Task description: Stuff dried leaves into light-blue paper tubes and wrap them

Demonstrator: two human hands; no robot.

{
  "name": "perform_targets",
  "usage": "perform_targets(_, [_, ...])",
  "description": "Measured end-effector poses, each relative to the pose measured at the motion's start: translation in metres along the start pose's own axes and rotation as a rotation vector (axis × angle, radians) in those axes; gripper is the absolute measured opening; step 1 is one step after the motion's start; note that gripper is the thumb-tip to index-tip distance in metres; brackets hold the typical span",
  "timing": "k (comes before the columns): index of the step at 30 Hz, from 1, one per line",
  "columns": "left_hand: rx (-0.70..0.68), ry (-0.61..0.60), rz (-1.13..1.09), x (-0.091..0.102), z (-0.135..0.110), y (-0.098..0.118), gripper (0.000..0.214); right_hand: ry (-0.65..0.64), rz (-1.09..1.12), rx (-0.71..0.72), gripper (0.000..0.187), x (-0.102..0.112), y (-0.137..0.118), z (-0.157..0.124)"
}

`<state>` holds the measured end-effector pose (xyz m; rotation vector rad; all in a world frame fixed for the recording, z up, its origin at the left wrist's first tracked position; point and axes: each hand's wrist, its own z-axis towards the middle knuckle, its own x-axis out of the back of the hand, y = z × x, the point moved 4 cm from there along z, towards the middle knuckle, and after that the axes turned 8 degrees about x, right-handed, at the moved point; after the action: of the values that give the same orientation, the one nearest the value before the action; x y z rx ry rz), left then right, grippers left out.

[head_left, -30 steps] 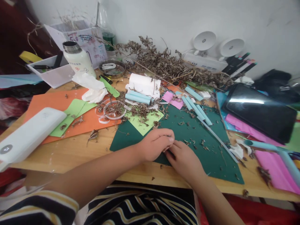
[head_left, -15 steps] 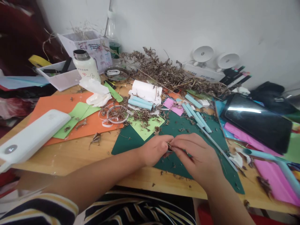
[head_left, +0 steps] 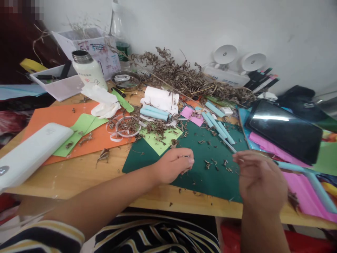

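Note:
My left hand (head_left: 175,164) is closed above the green mat (head_left: 200,182). A small dark and pale bit shows at its thumb and finger; most of what it holds is hidden. To the right, my right hand (head_left: 260,182) has its fingers curled together at a thin pale stick (head_left: 228,143). The rest of the stick is hidden behind the hand, and whether the fingers grip it is unclear. Crumbled dry leaves (head_left: 207,164) lie on the mat between the hands. A light green paper sheet (head_left: 159,146) with more leaf bits is beyond my left hand.
Dried plant stems (head_left: 181,75) lie along the wall. Blue paper tubes (head_left: 214,124) and a white roll (head_left: 161,99) are in front of them. An open bottle (head_left: 89,70) and a white power bank (head_left: 39,151) stand and lie on the left; a black tablet (head_left: 286,131) lies on the right.
My right hand has left my left hand and moved right to the thin stick. My left hand stays closed in place. The whole view has shifted slightly.

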<state>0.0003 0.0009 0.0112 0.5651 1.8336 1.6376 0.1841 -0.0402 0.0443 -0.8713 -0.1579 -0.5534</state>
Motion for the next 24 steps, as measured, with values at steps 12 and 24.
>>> perform_targets(12, [-0.04,0.063,0.028,-0.002,0.001,-0.002,0.025,-0.704,-0.88,0.022,0.019,-0.023,0.035,-0.031])
perform_targets(24, [-0.198,0.035,0.048,0.0,0.0,-0.005,0.059,-0.325,-0.275,0.214,0.004,-0.05,-0.044,0.015])
